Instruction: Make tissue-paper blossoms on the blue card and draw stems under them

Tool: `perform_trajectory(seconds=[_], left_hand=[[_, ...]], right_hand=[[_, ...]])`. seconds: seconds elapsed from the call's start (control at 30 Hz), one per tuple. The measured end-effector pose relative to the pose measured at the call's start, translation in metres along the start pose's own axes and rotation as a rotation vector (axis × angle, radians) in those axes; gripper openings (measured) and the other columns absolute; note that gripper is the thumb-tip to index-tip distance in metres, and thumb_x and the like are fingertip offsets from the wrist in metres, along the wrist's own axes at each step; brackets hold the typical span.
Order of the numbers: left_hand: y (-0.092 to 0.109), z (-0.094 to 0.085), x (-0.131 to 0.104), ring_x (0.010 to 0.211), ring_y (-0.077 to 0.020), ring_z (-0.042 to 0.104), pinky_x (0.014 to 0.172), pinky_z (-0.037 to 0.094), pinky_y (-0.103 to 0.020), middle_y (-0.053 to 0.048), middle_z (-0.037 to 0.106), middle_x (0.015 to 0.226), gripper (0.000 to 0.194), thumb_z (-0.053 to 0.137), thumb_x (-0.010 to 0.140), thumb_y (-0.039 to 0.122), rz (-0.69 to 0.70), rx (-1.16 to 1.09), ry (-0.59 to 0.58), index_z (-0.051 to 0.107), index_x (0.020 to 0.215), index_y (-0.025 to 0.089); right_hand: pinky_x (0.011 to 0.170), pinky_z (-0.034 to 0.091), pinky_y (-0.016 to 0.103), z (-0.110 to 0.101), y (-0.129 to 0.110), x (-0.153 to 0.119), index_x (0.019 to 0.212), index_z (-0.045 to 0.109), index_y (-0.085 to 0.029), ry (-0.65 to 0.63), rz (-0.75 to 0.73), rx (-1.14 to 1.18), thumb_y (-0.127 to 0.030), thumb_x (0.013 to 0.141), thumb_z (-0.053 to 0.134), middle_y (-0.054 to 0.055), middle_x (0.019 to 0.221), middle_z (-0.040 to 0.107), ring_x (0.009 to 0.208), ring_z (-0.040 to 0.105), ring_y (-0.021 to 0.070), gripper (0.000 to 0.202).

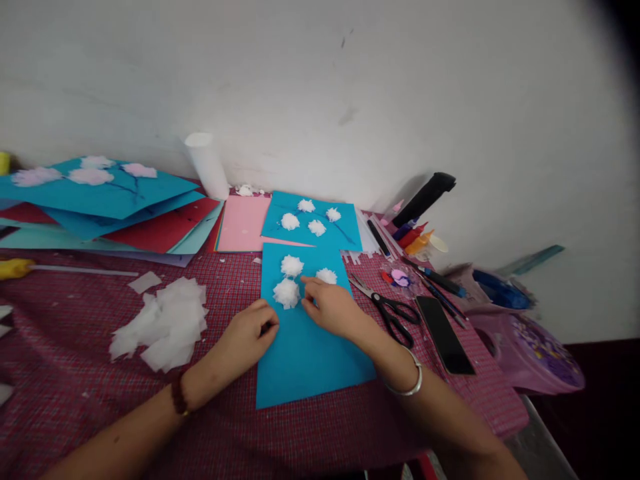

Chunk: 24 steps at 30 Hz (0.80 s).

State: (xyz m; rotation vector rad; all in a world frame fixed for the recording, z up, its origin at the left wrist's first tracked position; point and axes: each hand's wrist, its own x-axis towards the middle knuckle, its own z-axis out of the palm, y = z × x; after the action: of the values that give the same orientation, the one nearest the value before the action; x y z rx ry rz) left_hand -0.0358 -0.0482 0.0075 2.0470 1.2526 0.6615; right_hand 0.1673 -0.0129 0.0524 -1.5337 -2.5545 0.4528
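Note:
A blue sheet [310,360] lies on the checked tablecloth, with two white paper puffs [287,293] near its upper left and another puff [327,275] at its upper right. Over the middle of the sheet, my right hand [330,305] has its fingers bent beside the lower left puff; whether anything is between them is too small to tell. My left hand [250,328] rests at the sheet's left edge, fingers curled and thumb near the forefinger, with nothing visible in it. Loose white tissue squares [173,320] are piled left of my left hand.
Behind the sheet lies another blue sheet [325,233] with four puffs. Scissors [393,310], a phone [445,335], pens and glue bottles [411,235] are on the right. Stacked coloured sheets [150,227] and a white roll [207,165] stand at the back left.

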Motion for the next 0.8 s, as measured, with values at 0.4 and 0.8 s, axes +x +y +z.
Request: perform_trajectory(seconds=[0.4, 0.8], left_hand=[[0.004, 0.002, -0.001, 0.069, -0.0125, 0.050, 0.063, 0.039, -0.024, 0.000, 0.048, 0.075, 0.018, 0.045, 0.082, 0.009, 0.026, 0.019, 0.010, 0.055, 0.069, 0.017], [0.019, 0.011, -0.018, 0.082, -0.0226, 0.060, 0.074, 0.049, -0.037, -0.011, 0.065, 0.091, 0.026, 0.045, 0.080, 0.001, 0.136, 0.659, -0.145, 0.066, 0.091, 0.014]], right_hand=[[0.086, 0.044, 0.032, -0.002, 0.006, 0.005, 0.105, 0.044, -0.019, 0.022, -0.056, 0.208, 0.003, 0.073, 0.038, 0.011, 0.128, 0.059, 0.107, 0.061, 0.0212, 0.039], [0.069, 0.045, 0.032, 0.018, -0.048, 0.022, 0.111, 0.045, -0.016, -0.097, -0.092, 0.007, -0.005, 0.075, 0.041, 0.015, 0.120, 0.056, 0.090, 0.062, 0.0225, 0.037]])
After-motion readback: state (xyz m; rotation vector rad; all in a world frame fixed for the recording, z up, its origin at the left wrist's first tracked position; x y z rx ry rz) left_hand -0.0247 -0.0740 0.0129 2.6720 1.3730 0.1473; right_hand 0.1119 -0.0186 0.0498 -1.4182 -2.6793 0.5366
